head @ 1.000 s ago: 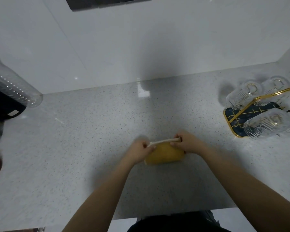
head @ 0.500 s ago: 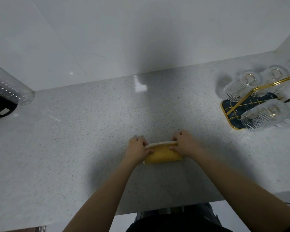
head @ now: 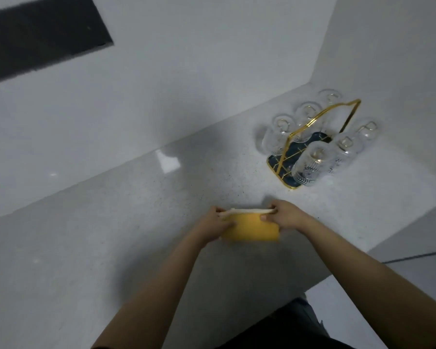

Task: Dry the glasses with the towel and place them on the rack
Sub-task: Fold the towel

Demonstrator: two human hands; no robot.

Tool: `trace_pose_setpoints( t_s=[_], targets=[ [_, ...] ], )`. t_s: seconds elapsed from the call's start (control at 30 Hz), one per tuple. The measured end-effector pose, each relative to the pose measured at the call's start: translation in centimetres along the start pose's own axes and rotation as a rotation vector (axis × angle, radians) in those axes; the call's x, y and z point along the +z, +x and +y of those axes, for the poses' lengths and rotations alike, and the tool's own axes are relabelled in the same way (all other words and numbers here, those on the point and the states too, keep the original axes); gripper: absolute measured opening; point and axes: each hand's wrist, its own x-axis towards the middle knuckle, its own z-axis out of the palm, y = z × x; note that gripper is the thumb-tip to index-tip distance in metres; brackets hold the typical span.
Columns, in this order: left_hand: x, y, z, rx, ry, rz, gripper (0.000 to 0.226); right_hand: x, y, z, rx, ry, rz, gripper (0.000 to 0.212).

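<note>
Head view: both hands are on a folded yellow towel (head: 252,229) sitting on the speckled grey worktop (head: 111,248), pretty much centre frame. The left hand (head: 213,224) has a closed grip on the towel's left end, fingers curled round it, and the right hand (head: 285,215) pinches the right end, thumb on the near side. There's a pale edge of the towel stretched between the two hands along the top.

The rack (head: 312,137) is off to the right near the corner of the worktop, well apart from the towel. It's a gold wire thing with a tall handle and a dark blue base. Six ribbed clear glasses (head: 310,162) hang upside down on it, three on each side. Light wall behind, with a dark panel (head: 40,39) upper left.
</note>
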Motion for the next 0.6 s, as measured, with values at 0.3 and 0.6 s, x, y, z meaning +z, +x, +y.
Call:
trace_pose_setpoints(
  t_s=[0.3,0.6],
  targets=[
    [9.9,5.0,11.5,0.171,-0.032,-0.259,0.055,-9.7,-4.3,11.4,0.257,0.228,0.174,0.042],
    [21.7,9.6,23.4,0.242,0.052,-0.327,0.046,-20.0,-5.4,22.7,0.368,0.201,0.293,0.048]
  ],
)
